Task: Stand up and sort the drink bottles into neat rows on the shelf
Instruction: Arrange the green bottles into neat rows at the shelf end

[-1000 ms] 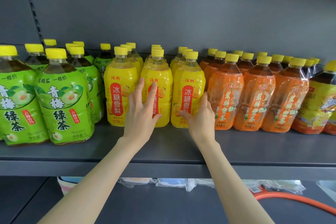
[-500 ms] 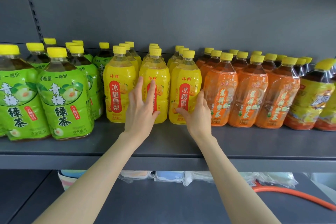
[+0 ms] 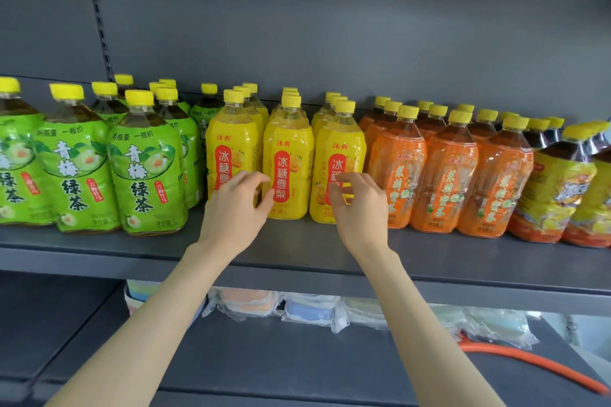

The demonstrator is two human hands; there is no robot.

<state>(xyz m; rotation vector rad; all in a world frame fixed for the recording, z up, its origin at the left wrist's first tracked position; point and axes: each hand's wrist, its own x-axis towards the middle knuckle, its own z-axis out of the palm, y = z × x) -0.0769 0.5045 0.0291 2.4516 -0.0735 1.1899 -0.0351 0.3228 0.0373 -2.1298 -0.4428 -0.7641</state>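
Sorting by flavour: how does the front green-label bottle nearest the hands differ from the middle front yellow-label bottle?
The green-label bottle holds dark liquid under a green wrap; the yellow-label bottle holds pale yellow liquid and bears a red vertical panel. The green-label bottle stands further forward on the shelf than the yellow-label bottle. Both are upright with yellow caps.

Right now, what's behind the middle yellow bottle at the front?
The middle yellow bottle has more bottles lined up behind it: only their yellow caps peek out. Their bodies are covered, so I can't count them surely.
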